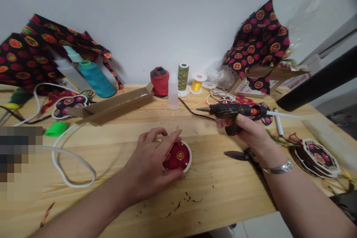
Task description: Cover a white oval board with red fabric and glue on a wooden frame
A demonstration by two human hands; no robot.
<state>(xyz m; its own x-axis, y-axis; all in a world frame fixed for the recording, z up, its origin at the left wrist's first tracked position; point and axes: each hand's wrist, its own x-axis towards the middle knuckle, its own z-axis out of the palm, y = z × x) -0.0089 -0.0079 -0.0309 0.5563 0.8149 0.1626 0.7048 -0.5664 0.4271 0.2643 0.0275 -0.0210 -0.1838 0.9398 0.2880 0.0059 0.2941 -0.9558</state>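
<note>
Glue gun [232, 111] sits in my right hand [252, 132], which is wrapped round the handle with the thumb against the side of the body; whether a finger presses the trigger I cannot tell. Its nozzle [203, 109] points to my left, raised and well apart from the round piece [180, 156], which lies flat on the surface [206, 200] in front of me, red patterned fabric up inside a pale rim. My left hand [152, 158] grips that piece from its left side, fingers arched over the far edge and thumb along the near one, leaving the right part of the rim uncovered.

To hold it well, I'd press lightly and evenly so the piece cannot slide or tip, and keep fingertips back from any spot the nozzle faces, since the metal may be hot. That bare right side looks the safest to approach. I'd also mind the white stick [283, 114] jutting from the gun's back, so that it doesn't catch on anything. Scissors [237, 155] lie just under my right wrist, a likely snag if I lower that arm, and dark scraps [178, 205] near the piece could stick to glue.
</note>
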